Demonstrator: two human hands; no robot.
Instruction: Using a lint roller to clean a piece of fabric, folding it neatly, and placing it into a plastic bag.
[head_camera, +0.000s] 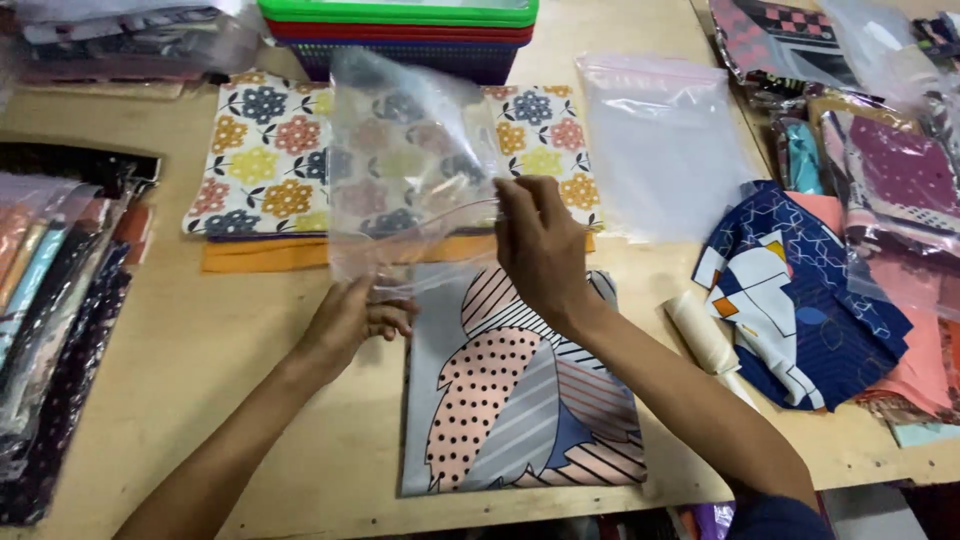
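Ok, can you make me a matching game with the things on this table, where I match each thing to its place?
Things:
1. clear plastic bag
2. grey leaf-print cloth
3. flowered cloth
4. stacked baskets

Places:
A. at the table's far edge
B. lying flat under both hands
C. held up by the left hand and right hand
D. on an orange cloth, behind the bag

Pairs: 1-C, 2-B, 3-D, 4-A

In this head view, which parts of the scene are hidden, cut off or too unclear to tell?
- Floral cloth: its middle shows only dimly through the clear bag.
- Orange cloth: only an edge shows below the floral cloth.
- Leaf-print cloth: top hidden by the right hand and left hand.
- Stacked baskets: cut off by the top edge.
- Packed cloths: cut off by the left edge.
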